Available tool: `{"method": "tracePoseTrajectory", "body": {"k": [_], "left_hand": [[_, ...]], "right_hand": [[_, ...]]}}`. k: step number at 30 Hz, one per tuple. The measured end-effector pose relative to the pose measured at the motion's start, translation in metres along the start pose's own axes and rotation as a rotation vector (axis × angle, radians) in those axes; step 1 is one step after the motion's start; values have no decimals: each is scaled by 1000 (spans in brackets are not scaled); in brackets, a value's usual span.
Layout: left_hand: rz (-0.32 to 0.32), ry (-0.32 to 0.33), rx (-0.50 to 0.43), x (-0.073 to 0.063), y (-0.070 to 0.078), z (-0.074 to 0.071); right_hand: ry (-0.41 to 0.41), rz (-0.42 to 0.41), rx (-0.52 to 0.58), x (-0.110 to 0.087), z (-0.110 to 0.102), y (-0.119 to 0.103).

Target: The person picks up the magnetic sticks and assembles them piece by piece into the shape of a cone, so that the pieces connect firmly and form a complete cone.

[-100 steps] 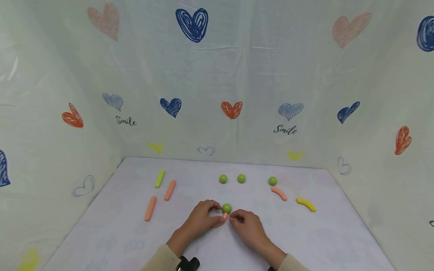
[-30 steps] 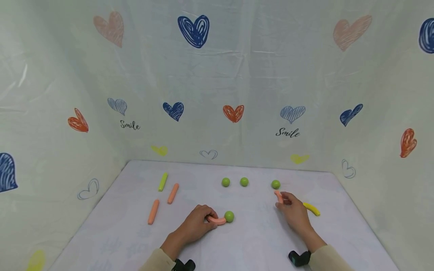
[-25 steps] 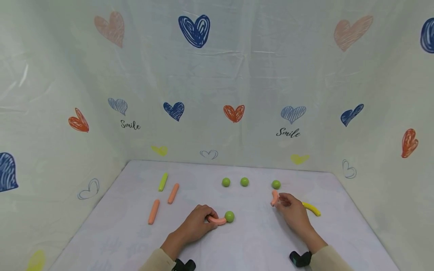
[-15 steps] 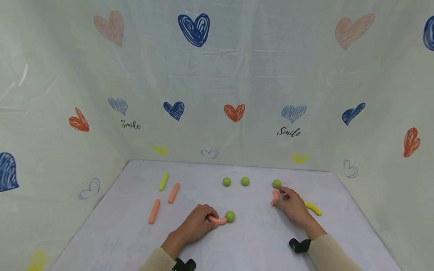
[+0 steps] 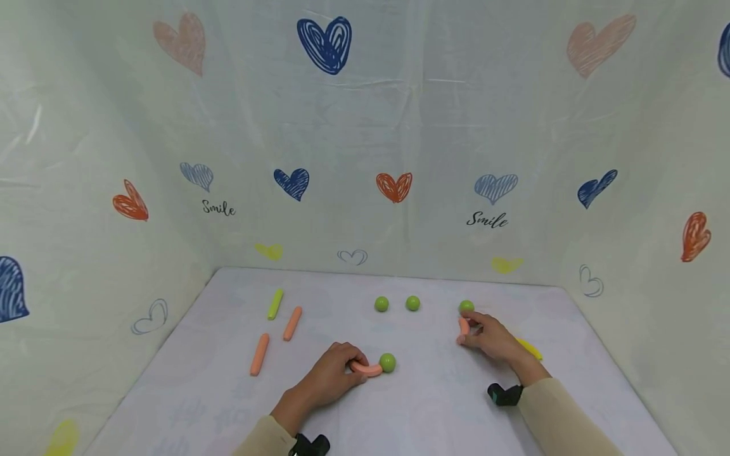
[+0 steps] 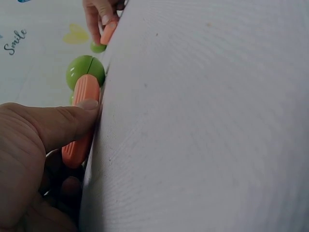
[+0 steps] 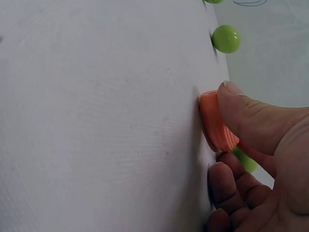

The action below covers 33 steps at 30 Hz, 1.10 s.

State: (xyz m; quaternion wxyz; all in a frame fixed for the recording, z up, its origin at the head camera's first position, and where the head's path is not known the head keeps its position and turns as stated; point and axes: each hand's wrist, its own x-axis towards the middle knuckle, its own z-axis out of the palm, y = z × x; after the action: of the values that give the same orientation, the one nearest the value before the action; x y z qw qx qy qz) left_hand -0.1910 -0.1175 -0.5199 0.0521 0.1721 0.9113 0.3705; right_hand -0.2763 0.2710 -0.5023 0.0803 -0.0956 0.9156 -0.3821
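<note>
My left hand (image 5: 336, 373) pinches a curved orange toy stick (image 6: 86, 89) between thumb and fingers. One end of this ridged stick meets a green ball (image 5: 387, 362) at the middle front of the table. Further back on the right, my right hand (image 5: 493, 339) grips another curved orange stick (image 7: 212, 121) with its thumb and fingers. A fingertip of that hand is close to or on a second green ball (image 5: 466, 306), just behind the stick. Whether stick and ball touch there I cannot tell.
Two green balls (image 5: 381, 304) lie at the back middle. Left are two straight orange sticks (image 5: 259, 354) and a yellow-green stick (image 5: 275, 304). A curved yellow stick (image 5: 530, 348) is partly hidden behind the right wrist. Patterned sheeting (image 5: 433, 139) encloses the white table (image 5: 433, 411).
My right hand has left the front ball, taken hold of the curved orange stick at back right, turned it and brought it near the ball there. Lately my left hand has barely moved.
</note>
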Motion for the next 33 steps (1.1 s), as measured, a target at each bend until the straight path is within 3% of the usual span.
{"method": "tracePoseTrajectory", "body": {"k": [8,15,23,33], "left_hand": [[2,3,-3,-1,0,0],[-9,-4,-8,-2,-1,0],[0,-3,-9,-1,-2,1],[10,2,-4,0,0,-1]], "right_hand": [[-2,32,21,-3,2,-3],[54,24,95,-12,9,-4],[144,2,90,-14,17,-2],[195,4,122,-15,22,-10]]}}
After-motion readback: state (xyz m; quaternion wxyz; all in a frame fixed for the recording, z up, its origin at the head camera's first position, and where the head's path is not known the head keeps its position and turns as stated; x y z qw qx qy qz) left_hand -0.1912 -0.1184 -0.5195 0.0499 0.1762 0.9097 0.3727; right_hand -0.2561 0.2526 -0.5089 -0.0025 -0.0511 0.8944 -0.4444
